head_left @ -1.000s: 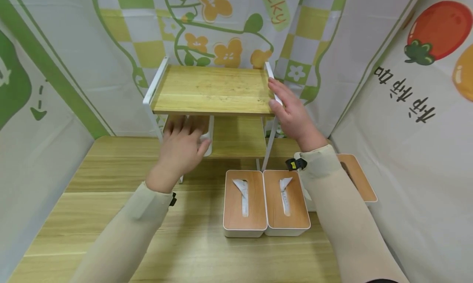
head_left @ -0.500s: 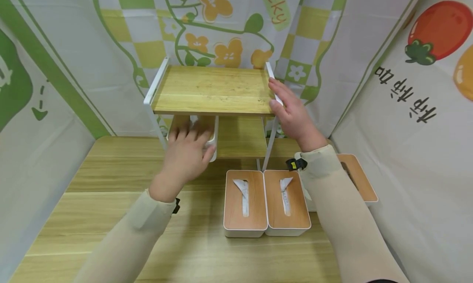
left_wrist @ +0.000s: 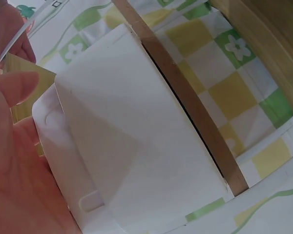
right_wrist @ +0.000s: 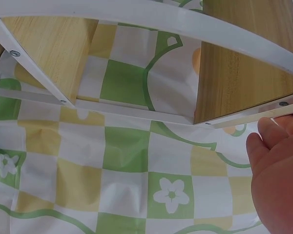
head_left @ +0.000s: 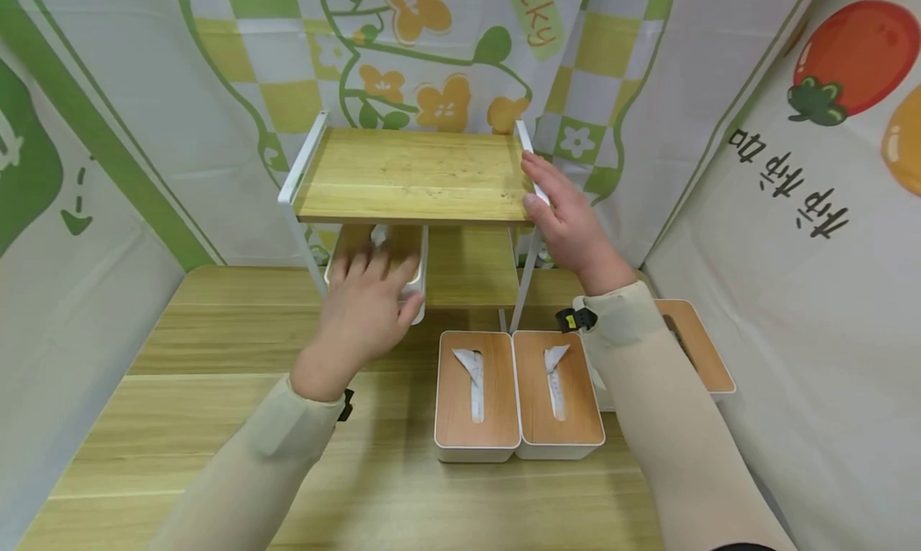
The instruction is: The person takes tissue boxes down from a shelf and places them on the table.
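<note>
My left hand (head_left: 360, 319) lies over the front of a tissue box (head_left: 403, 241) on the lower shelf of a small two-tier rack (head_left: 413, 175). Its fingers, a little blurred, stretch across the brown lid, and a wisp of tissue shows beyond them. In the left wrist view the box's white side (left_wrist: 122, 126) appears beside the palm, with the thumb (left_wrist: 19, 87) apart from it. My right hand (head_left: 576, 227) holds the rack's white right rail, fingertips reaching over it. Part of that hand (right_wrist: 283, 165) appears beside the frame in the right wrist view.
Two more tissue boxes (head_left: 476, 387) (head_left: 564, 387) stand side by side before the rack's right leg. Farther right another brown-lidded box (head_left: 701, 343) is partly behind the right forearm. A patterned curtain (head_left: 446, 55) hangs behind the wooden table (head_left: 180, 359).
The tissue box under my left hand has slid forward and slightly right along the lower shelf, the hand moving with it. My right hand stays on the rack.
</note>
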Tool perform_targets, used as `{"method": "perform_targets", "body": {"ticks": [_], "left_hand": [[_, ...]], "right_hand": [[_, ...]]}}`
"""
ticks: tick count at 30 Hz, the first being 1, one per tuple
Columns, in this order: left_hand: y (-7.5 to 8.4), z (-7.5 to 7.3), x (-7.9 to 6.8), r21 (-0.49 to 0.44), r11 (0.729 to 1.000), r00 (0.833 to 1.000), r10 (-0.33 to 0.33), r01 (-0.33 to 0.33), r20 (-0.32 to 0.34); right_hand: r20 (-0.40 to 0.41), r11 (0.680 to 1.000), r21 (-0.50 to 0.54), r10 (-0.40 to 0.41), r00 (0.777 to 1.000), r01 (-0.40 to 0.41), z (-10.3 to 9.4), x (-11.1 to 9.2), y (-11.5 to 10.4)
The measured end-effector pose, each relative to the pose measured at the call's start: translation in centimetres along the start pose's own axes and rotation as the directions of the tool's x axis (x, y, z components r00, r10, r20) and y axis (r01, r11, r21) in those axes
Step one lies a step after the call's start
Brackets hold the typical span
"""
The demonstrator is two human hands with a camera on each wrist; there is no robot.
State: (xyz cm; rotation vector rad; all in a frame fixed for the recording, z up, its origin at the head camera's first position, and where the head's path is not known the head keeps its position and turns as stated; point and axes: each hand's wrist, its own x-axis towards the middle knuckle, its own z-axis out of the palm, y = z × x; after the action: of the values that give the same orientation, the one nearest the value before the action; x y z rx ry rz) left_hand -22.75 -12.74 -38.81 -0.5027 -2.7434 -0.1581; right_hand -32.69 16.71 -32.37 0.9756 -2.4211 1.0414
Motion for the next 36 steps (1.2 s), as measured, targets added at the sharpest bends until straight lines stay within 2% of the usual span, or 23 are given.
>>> {"method": "perform_targets", "body": {"ticks": [5,12,24,31,36], "left_hand": [[0.1,0.0,0.0,0.009,1.0,0.999,-0.013,0.013,0.038],[0.5,-0.4,-0.7,-0.006,1.0,1.0,0.019,-0.019,-0.012],[2.0,-1.9,-2.0,-0.041,0.998,0.992,-0.038,0.043,0.119],[2.0,-2.0,-2.1,-0.037,0.999,0.992,-0.027,0.032,0.121],[1.9,-2.0,-2.2,-0.011,1.0,0.996,-0.001,0.002,0.085]], "right_hand": [[0.006,1.0,-0.001,0.001,1.0,-0.001,-0.1,0.0,0.0],[0.001,1.0,-0.003,0.0,1.0,0.0,-0.1,0.0,0.0],[0.007,1.0,-0.003,0.004,1.0,-0.004,-0.1,0.0,-0.2],[0.01,1.0,-0.005,0.006,1.0,-0.006,0.0,-0.1,-0.2],[0.009,1.0,-0.004,0.002,1.0,-0.002,0.0,-0.1,-0.3]]}}
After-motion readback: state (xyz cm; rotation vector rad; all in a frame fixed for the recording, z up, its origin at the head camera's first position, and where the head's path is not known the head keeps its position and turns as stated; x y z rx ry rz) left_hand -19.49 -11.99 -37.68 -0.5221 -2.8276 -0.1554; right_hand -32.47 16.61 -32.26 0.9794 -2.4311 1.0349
